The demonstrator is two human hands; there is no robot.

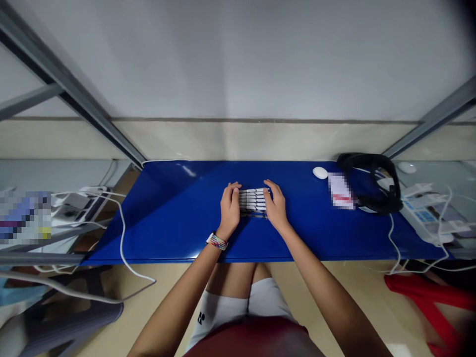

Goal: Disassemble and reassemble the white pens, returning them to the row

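Note:
A stack of several flat white pieces (252,200) with dark lines between them sits at the middle of the blue tabletop (171,208); their exact kind is too small to tell. My left hand (230,208) grips its left end, the thumb on the near face and the fingers behind. On the opposite end, my right hand (276,204) holds the stack in the same way. Both hands' fingers are partly hidden behind the pieces. A multicoloured band (217,241) circles my left wrist.
To the right lie a white mouse-like oval (320,172), a blurred-out card (340,191) and a black headband-like device (372,183). White cables (122,233) hang over the left edge. Grey metal posts (92,104) frame both sides; a red stool (427,292) stands low right.

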